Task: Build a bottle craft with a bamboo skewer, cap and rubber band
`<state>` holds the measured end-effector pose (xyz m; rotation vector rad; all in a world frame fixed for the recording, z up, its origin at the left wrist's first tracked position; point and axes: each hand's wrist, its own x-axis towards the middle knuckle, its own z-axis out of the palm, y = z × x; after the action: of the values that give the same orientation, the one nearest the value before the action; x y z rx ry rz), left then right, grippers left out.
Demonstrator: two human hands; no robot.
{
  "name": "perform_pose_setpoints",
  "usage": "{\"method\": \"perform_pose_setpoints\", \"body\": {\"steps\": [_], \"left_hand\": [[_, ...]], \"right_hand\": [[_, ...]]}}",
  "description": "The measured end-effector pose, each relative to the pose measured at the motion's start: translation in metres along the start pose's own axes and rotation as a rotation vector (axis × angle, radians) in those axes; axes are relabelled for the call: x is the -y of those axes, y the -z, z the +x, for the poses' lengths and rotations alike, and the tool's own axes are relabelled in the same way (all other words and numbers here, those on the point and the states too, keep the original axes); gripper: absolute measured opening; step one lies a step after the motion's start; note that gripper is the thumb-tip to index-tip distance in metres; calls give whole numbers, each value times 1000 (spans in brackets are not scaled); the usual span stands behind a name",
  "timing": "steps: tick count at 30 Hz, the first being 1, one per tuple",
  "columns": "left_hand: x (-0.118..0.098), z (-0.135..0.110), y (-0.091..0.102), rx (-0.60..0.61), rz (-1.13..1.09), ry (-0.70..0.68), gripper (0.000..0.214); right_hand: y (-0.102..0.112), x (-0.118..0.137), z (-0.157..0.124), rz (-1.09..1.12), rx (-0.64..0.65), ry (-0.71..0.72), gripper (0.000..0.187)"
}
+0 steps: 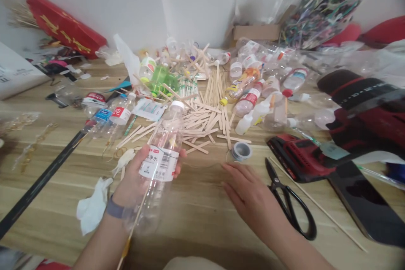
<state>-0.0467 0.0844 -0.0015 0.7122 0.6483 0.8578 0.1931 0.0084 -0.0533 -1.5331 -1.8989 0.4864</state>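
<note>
A clear plastic water bottle (160, 163) with a white cap and white label is gripped round its middle by my left hand (131, 183). It leans, cap away from me. Along its lower part runs a thin wooden stick (136, 219) with a yellow patch near the near end; I cannot tell whether it is inside or in front of the bottle. Low over the table, my right hand (248, 198) has its fingers stretched out, and no object shows in it. Just beyond those fingers lies a roll of grey tape (242, 151). Black-handled scissors (286, 198) rest to its right.
Loose craft sticks (202, 122) and thin skewers (217, 86) spread across the middle. Several plastic bottles (249, 97) crowd the back. A red and black power tool (316, 156) and a dark phone (367, 202) are at right. Crumpled tissue (94, 204) and a black strip (44, 177) lie left.
</note>
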Motion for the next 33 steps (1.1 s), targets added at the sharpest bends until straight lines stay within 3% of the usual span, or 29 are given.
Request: {"method": "perform_pose_setpoints", "body": {"steps": [4,5,7,9,11,15,18,22,26,30,33], "left_hand": [[-7,-6,-4,-2,-59,19,62],[-11,-7,-3,-5,-62,14,66],[-20,-10,3,21,-78,25,74],[-30,-13,12,44,-107,51,73],[-37,-17,20,9,-104,14,73],[-43,-25,27,-286,2,-124,68],[-42,-27,30,-459,196,-146,63],[-39,-17,41,-587,613,-71,73],[-33,-6,56,-552,999,-101,70],[-26,-3,63,-444,1104,-34,75],[-22,-1,67,-468,1223,-25,80]], "right_hand": [[-15,26,18,62,210,178,58],[-17,32,21,111,286,185,57],[-19,40,20,172,352,180,37],[-17,37,13,156,329,169,26],[-11,26,3,87,218,183,27],[6,0,-12,-127,70,319,28],[18,-13,-16,-272,23,387,29],[32,-29,-19,-390,-25,412,29],[37,-48,-23,-443,-5,433,23],[35,-56,-22,-412,33,422,21],[34,-56,-21,-380,15,409,20]]}}
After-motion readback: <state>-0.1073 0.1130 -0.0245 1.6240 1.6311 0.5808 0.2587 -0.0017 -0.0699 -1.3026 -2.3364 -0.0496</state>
